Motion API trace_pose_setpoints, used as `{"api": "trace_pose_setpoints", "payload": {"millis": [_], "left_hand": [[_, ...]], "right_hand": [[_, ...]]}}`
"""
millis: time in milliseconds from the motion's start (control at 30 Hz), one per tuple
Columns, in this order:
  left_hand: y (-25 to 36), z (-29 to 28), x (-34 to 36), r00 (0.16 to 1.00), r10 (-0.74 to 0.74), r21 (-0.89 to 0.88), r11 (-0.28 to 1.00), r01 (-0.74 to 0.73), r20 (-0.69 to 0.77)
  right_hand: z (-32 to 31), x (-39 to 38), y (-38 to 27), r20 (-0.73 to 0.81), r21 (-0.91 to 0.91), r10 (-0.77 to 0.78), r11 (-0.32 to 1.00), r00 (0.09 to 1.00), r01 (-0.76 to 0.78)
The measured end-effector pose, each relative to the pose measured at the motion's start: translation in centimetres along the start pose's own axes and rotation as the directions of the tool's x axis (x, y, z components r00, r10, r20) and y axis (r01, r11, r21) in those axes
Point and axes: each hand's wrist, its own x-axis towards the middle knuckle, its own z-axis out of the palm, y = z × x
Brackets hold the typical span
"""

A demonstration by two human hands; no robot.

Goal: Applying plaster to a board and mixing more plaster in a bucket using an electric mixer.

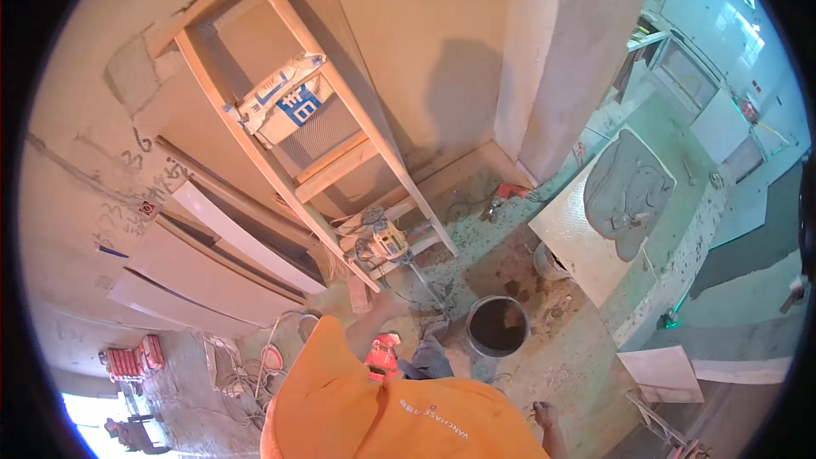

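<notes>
1. Yellow power mixer [389,244] is standing at the foot of the wooden ladder [364,121], its shaft slanting down toward the floor.
2. The left hand [389,304] is reaching forward near the mixer; it is blurring, so I cannot tell whether its fingers are gripping anything.
3. The right hand [544,415] is hanging low at the person's right side; I cannot tell whether it is holding something.
4. A dark round bucket [500,299] is sitting on the floor in front of the person, right of the mixer's shaft.
5. A red packet [382,355] is lying near the person's legs.
6. Farther right, a large pale tile [574,225] is carrying spread grey mortar [629,195].
</notes>
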Motion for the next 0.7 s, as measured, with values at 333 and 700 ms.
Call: {"api": "trace_pose_setpoints", "payload": {"millis": [333, 700], "left_hand": [[5.7, 9.0, -13.6, 0.910, 0.384, 0.142, 0.903, -0.406, 0.156], [12.3, 9.6, -13.1, 0.920, 0.242, 0.323, 0.883, -0.340, 0.308]], "right_hand": [[-5.7, 2.7, 15.9, -0.031, -0.544, -0.140, 0.833, 0.990, 0.101], [-11.1, -0.8, 24.6, 0.014, -0.422, -0.133, 0.898, 0.991, 0.126]]}}
